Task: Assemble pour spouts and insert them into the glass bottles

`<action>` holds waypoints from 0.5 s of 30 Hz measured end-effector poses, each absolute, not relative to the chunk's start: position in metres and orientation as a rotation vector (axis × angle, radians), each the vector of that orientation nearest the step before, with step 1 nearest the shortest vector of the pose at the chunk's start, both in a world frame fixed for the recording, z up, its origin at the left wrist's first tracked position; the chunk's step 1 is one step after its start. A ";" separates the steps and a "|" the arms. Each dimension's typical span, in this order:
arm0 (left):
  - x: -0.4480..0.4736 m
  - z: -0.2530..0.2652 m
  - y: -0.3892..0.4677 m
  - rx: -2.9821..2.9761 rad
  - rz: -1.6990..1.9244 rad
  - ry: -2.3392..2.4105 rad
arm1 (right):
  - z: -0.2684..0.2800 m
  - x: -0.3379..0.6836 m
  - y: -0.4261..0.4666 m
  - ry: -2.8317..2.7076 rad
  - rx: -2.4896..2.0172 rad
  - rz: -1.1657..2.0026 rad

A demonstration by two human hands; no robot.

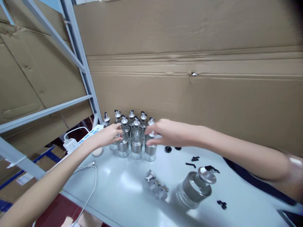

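Several clear glass pump bottles with metal bands, silver collars and black spouts stand close together at the back of the table. My left hand is at the left side of the group, fingers apart beside a front bottle. At the other side, my right hand has its thumb and fingers spread about the neck of the rightmost bottle. Whether either hand touches glass, I cannot tell. Between them stands another front bottle. A separate pump bottle stands nearer, at the right.
Small silver metal parts lie in mid-table. Black spouts, black round pieces and small black parts lie toward the right. A power strip and white cable are at left. Cardboard and a metal frame border the table.
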State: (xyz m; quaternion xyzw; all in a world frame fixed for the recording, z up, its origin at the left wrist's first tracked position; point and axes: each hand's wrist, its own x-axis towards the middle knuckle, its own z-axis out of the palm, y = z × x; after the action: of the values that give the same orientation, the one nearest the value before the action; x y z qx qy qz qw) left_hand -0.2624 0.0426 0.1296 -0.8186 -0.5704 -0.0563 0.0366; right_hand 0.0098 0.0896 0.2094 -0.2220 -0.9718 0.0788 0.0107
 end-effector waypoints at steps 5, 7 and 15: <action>-0.267 0.108 0.035 -2.392 -0.297 -1.728 | 0.187 0.132 0.060 -2.792 -1.011 0.489; -0.270 0.099 0.034 -2.325 -0.333 -1.718 | 0.152 0.162 0.055 -2.596 -1.079 0.564; -0.257 0.081 0.027 -2.150 -0.599 -1.605 | 0.081 0.146 0.046 -2.058 -1.169 1.048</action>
State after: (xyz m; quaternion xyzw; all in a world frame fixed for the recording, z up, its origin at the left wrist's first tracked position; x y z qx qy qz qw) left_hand -0.2565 0.0267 0.0812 -0.7671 -0.5725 -0.2136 0.1951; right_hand 0.1458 0.0462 0.0814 -0.4345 -0.7648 0.3895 0.2730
